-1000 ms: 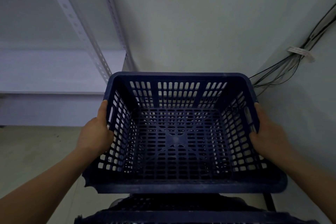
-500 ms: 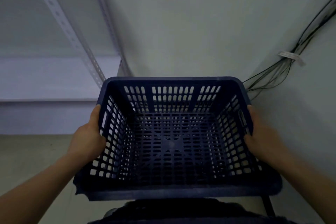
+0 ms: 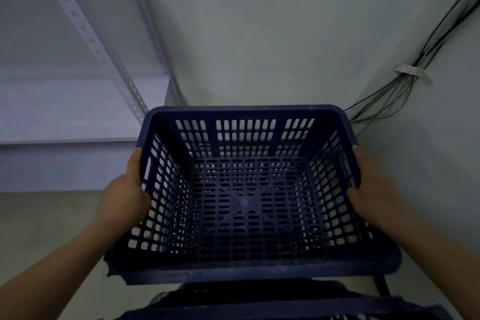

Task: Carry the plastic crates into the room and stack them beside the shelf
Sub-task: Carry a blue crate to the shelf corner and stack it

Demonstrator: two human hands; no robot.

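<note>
At the bottom edge, a second crate's rim [image 3: 285,308] has come back into view. Centre frame, left hand [image 3: 124,197] and right hand [image 3: 374,189] still grip the sides of the empty, dark blue slotted crate [image 3: 246,218], right of the shelf [image 3: 78,109].

Shelf post [image 3: 98,52] crowds the left, wall cables [image 3: 426,52] the right — another crate [image 3: 285,306] sits directly below.

crate [image 3: 246,112]: dark blue moulded plastic, matt, kinda dusty, near-left rim corner chipped ragged | shelf [image 3: 78,21]: punched metal uprights, pale dull paint, boards smooth flat white | wall [image 3: 259,47]: painted, matt, pretty smooth | floor [image 3: 39,228]: concrete by the look, dull, scuffed | cables [image 3: 389,96]: thin black plastic jacket | tag [image 3: 413,74]: pale, paper maybe, too small to tell
</note>
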